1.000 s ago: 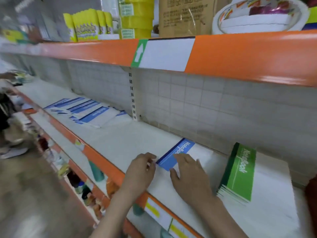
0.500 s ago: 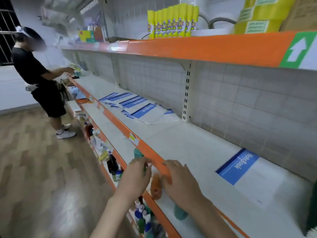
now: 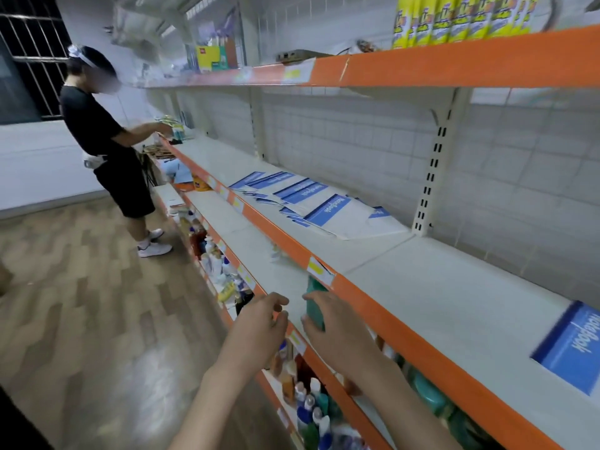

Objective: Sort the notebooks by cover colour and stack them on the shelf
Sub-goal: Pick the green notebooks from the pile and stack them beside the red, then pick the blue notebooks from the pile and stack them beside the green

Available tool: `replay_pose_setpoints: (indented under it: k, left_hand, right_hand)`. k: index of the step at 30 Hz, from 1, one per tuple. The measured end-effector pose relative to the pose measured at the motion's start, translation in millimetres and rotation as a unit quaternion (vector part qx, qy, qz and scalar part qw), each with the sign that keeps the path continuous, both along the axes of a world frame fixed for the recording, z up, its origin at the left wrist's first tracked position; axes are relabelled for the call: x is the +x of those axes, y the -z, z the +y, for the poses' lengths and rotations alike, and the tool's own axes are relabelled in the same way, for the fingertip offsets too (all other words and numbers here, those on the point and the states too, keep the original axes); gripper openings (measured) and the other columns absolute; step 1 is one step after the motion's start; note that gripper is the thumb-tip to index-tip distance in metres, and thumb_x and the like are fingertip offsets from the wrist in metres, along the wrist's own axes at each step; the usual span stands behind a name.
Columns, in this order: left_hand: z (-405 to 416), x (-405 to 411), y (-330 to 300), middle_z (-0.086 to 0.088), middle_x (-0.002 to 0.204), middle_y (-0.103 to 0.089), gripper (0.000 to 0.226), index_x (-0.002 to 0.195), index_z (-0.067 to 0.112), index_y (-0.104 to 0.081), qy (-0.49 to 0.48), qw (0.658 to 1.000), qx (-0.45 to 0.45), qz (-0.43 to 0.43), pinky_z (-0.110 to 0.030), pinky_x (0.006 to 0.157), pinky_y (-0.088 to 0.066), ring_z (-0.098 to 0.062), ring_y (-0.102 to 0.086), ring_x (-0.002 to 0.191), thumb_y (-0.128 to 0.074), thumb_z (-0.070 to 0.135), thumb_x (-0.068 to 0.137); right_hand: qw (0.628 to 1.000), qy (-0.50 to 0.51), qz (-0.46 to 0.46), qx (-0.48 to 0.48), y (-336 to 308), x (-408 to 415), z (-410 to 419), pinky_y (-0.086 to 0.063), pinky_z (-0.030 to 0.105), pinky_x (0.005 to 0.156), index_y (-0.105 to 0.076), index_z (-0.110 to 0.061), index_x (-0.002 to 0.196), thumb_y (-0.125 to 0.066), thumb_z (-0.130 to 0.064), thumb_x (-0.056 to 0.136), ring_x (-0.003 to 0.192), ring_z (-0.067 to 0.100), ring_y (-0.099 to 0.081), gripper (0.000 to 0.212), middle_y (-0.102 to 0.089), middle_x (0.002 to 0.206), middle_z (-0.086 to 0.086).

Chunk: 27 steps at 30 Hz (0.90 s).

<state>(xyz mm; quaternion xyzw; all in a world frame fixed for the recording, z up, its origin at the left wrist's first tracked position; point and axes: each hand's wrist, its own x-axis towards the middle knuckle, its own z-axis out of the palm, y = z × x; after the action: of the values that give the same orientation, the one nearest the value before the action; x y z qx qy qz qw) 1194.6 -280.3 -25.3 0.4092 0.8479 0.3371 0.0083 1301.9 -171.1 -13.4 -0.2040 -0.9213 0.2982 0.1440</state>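
- Your left hand [image 3: 259, 323] hangs in front of the lower shelves with loosely curled fingers, holding nothing.
- Your right hand [image 3: 337, 323] reaches forward beside it, fingers relaxed and empty, in front of a teal bottle [image 3: 314, 298].
- A blue notebook [image 3: 576, 347] lies flat on the white shelf [image 3: 438, 287] at the far right, its cover reading "NoteBook".
- Further left, a spread pile of blue notebooks [image 3: 311, 203] lies on the same shelf, with the same wording.
- Another person [image 3: 107, 141] in black stands down the aisle.
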Motion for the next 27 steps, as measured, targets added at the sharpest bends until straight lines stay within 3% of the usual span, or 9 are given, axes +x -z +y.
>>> replay_pose_setpoints:
  k: [3, 7, 14, 18, 27]
  left_hand:
    - [-4, -22, 1, 0.004, 0.105, -0.059, 0.025, 0.119, 0.019, -0.059, -0.006, 1.0, 0.01, 0.001, -0.009, 0.066, -0.04, -0.001, -0.058, 0.08, -0.049, 0.019, 0.096]
    - [-1, -54, 6, 0.005, 0.107, -0.058, 0.026, 0.12, 0.02, -0.059, -0.014, 1.0, 0.002, 0.013, -0.013, 0.072, -0.039, -0.003, -0.056, 0.082, -0.048, 0.019, 0.097]
    - [43, -127, 3, 0.002, 0.116, -0.058, 0.031, 0.126, 0.021, -0.055, -0.009, 0.999, -0.022, 0.022, -0.022, 0.082, -0.047, -0.011, -0.058, 0.095, -0.045, 0.022, 0.097]
    - [78, -180, -4, 0.001, 0.119, -0.056, 0.031, 0.128, 0.022, -0.052, 0.023, 0.998, -0.045, 0.03, -0.02, 0.084, -0.044, -0.013, -0.056, 0.104, -0.045, 0.023, 0.098]
    - [154, -279, -28, -0.002, 0.124, -0.055, 0.033, 0.129, 0.018, -0.052, 0.046, 0.997, -0.05, 0.037, -0.027, 0.088, -0.047, -0.016, -0.056, 0.109, -0.044, 0.022, 0.098]
  right_hand:
    - [1.0, -0.005, 0.008, 0.002, -2, -23, 0, -0.035, 0.031, 0.107, -0.042, -0.024, 0.136, -0.043, -0.03, 0.097, 0.129, 0.011, -0.04, 0.039, -0.044, 0.14, -0.006]
    - [1.0, 0.003, 0.024, 0.016, -6, -56, 8, -0.028, 0.038, 0.113, -0.043, -0.024, 0.135, -0.044, -0.031, 0.097, 0.129, 0.011, -0.04, 0.038, -0.044, 0.14, -0.006]
    - [0.999, 0.017, 0.011, 0.035, -5, -129, 43, -0.021, 0.035, 0.115, -0.042, -0.024, 0.134, -0.043, -0.033, 0.098, 0.128, 0.011, -0.041, 0.038, -0.045, 0.139, -0.008]
    - [0.999, 0.038, -0.007, 0.027, -10, -177, 72, -0.028, 0.041, 0.113, -0.042, -0.024, 0.135, -0.043, -0.033, 0.097, 0.125, 0.015, -0.044, 0.039, -0.046, 0.137, -0.004]
    - [0.993, 0.117, 0.005, 0.019, -22, -248, 147, -0.034, 0.033, 0.107, -0.045, -0.021, 0.133, -0.045, -0.028, 0.096, 0.121, 0.015, -0.046, 0.038, -0.049, 0.134, -0.001]
